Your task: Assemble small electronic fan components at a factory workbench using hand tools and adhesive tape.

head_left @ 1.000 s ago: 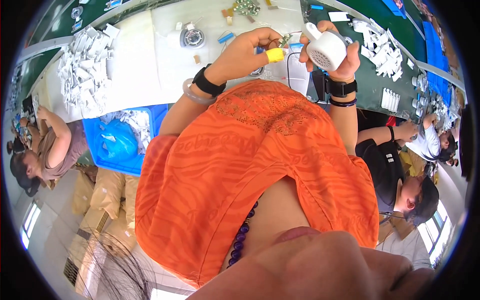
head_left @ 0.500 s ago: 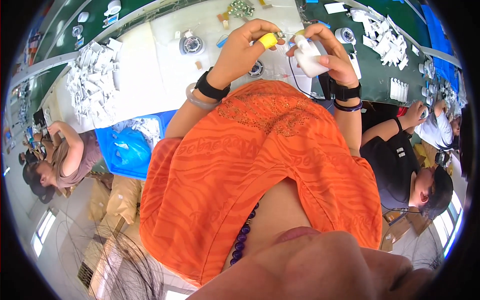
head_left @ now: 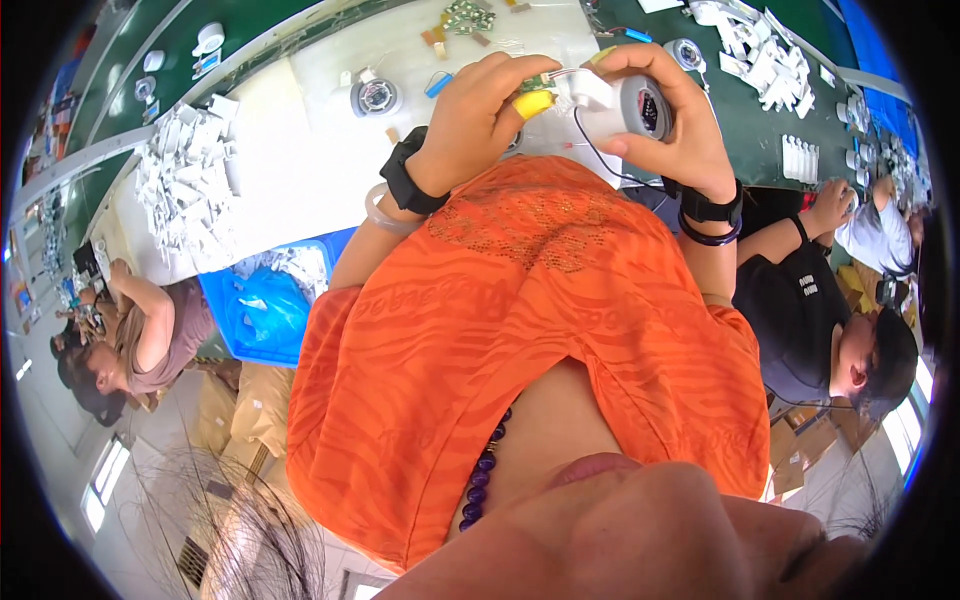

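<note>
My left hand [head_left: 482, 112] is closed, pinching a small green circuit board [head_left: 541, 83] between a yellow-covered thumb and the index finger. Thin wires run from the board to a white housing [head_left: 598, 122] with a grey-rimmed round end [head_left: 640, 106]. My right hand [head_left: 690, 125] wraps around that housing, index finger over the top and thumb underneath. Dark parts show inside the round end. A black cable [head_left: 592, 150] hangs in a curve below the housing. Both hands are above the white-covered worktable [head_left: 330, 110], close together.
White plastic pieces lie piled at left [head_left: 187, 175] and far right [head_left: 770, 65]. A round unit [head_left: 375, 97] and several circuit boards [head_left: 468, 17] rest on the table. A blue bin [head_left: 240, 335] stands left, below the table edge. Co-workers sit at left [head_left: 165, 320] and right [head_left: 790, 330].
My right hand has turned the white housing, bringing its grey-rimmed round end into view. My left hand has shifted slightly left and down, still pinching the board, which now shows more.
</note>
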`<state>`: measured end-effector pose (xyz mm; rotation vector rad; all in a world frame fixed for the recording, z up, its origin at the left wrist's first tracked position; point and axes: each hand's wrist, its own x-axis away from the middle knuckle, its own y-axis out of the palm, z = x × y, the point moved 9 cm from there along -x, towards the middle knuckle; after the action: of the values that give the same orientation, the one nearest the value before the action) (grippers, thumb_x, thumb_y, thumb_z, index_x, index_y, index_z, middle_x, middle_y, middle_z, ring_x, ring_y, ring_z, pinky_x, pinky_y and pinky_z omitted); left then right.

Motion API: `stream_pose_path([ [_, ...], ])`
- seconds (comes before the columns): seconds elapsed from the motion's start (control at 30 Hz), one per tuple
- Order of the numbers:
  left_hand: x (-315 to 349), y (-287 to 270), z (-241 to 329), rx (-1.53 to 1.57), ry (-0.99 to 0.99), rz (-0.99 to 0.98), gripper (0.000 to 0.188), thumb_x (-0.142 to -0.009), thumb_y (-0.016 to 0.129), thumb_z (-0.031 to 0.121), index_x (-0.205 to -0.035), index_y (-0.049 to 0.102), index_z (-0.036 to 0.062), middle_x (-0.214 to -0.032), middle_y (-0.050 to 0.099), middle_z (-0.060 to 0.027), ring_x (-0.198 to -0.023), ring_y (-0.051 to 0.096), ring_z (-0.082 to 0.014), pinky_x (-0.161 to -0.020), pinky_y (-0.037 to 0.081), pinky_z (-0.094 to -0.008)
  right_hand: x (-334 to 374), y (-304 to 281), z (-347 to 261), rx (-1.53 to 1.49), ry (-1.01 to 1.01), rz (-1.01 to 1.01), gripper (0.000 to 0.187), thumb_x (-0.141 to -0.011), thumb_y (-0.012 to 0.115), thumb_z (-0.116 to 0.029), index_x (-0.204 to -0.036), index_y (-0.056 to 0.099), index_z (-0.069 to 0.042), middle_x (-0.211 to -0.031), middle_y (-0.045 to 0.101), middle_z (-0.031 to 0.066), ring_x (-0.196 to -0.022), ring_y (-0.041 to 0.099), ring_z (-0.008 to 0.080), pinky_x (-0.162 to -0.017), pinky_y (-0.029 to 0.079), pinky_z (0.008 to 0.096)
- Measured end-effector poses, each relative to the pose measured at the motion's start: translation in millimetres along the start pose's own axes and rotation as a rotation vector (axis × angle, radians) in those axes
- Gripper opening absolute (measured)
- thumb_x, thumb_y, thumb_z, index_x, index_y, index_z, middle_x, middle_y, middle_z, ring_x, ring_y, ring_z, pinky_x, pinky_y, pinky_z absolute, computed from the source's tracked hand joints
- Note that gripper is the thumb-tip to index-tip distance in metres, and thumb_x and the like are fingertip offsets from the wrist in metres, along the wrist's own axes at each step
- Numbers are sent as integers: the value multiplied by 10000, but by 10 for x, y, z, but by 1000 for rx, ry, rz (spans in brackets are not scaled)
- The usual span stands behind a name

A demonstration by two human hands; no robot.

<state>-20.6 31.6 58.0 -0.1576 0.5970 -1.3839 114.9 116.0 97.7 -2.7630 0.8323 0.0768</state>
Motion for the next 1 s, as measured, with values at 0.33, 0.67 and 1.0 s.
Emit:
stream_pose_path([
  [0.33,-5,-14,31,17,88,87,372,-804,566,-75,-1146,622,63,-998,607,-123,-883,599,-282,-756,484,-323,-15,95,-358,442,-161,17,411,-684,806,-159,-1022,604,-43,-912,607,103,-788,587,269,-711,479,321],
  [0.67,35,-23,44,-38,155,141,343,-808,596,-58,-1137,630,34,-976,614,-125,-825,605,-246,-737,484,-294,-14,145,-390,482,-184,16,401,-695,790,-187,-1017,595,-48,-920,611,110,-818,590,307,-721,478,344],
  [1.0,30,-19,-14,26,72,100,373,-806,613,-55,-1160,635,61,-974,608,-95,-801,588,-199,-723,476,-273,-21,165,-334,508,-171,13,417,-691,797,-195,-1025,594,-49,-924,607,115,-817,587,318,-718,479,352],
])
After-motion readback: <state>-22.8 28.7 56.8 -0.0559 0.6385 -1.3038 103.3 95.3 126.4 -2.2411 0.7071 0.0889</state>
